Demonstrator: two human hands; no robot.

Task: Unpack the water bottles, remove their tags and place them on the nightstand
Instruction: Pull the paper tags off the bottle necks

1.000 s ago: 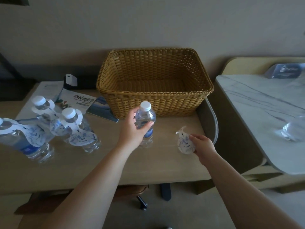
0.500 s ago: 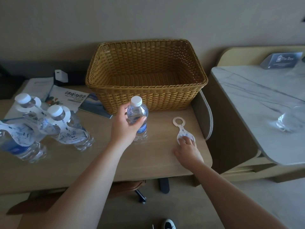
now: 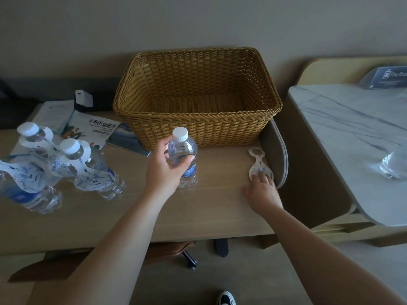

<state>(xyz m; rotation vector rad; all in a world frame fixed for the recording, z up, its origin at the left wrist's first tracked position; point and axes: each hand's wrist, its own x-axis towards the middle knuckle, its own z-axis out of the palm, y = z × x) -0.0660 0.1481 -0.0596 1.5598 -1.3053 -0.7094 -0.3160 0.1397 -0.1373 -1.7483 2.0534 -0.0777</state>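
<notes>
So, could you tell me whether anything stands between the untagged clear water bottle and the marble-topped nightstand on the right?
Nothing visible does. The left hand grips the untagged clear water bottle on the wooden desk; the marble-topped nightstand lies beyond the desk's raised grey end panel.

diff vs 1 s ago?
The right hand laid the removed tag flat on the desk near its right edge; fingertips now rest on it. The left hand still grips the untagged bottle, upright. The three tagged bottles and basket stayed.
</notes>
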